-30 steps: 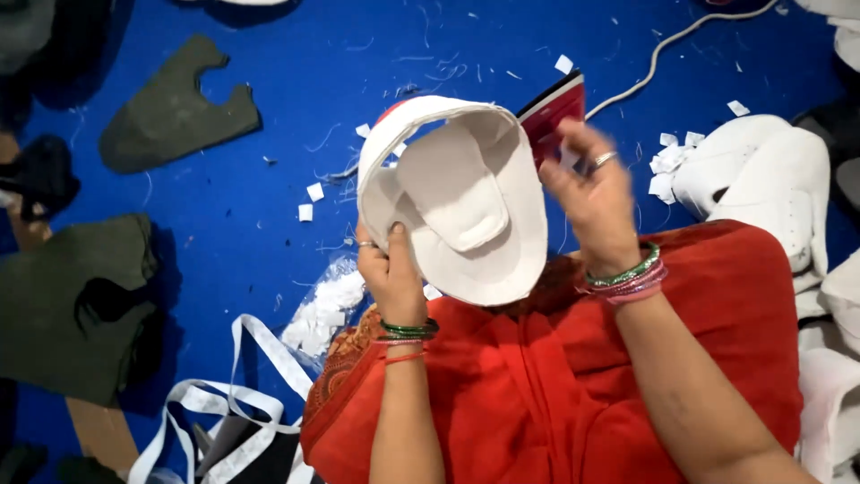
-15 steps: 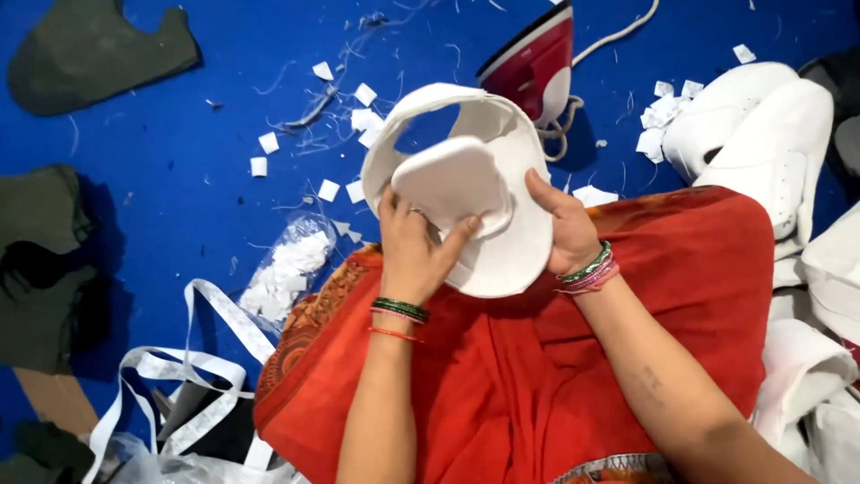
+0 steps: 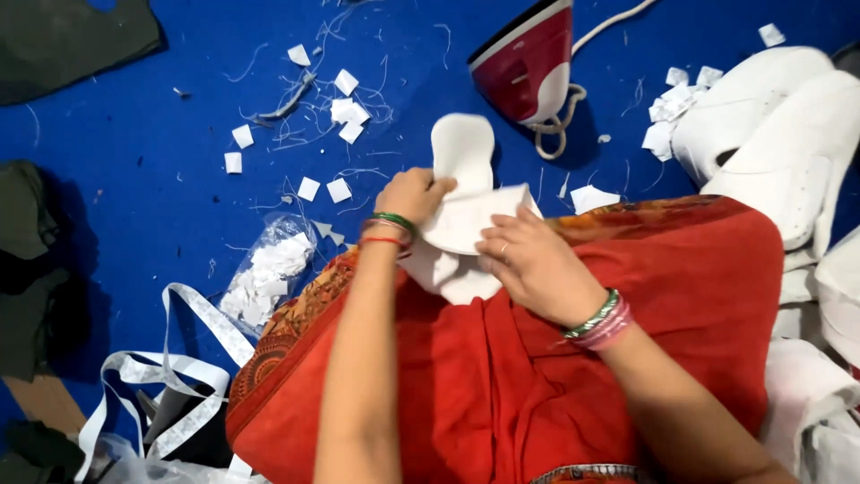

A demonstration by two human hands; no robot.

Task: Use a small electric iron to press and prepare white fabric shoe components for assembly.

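A white fabric cap piece lies folded flat on my lap over red cloth. My left hand grips its left edge where a long oval flap sticks up. On its right side rests my right hand, fingers pressing the white fabric down. Both wrists carry green and red bangles.
A red and white clothes iron with a white cord stands just beyond the piece on the blue mat. Small white squares and threads are scattered at upper left. A clear bag of white scraps, white straps, dark fabric and white caps surround me.
The white cap piece was held up open and rounded; it is now folded flat and lowered onto my lap, with both hands on it. The view shifted, bringing the iron closer.
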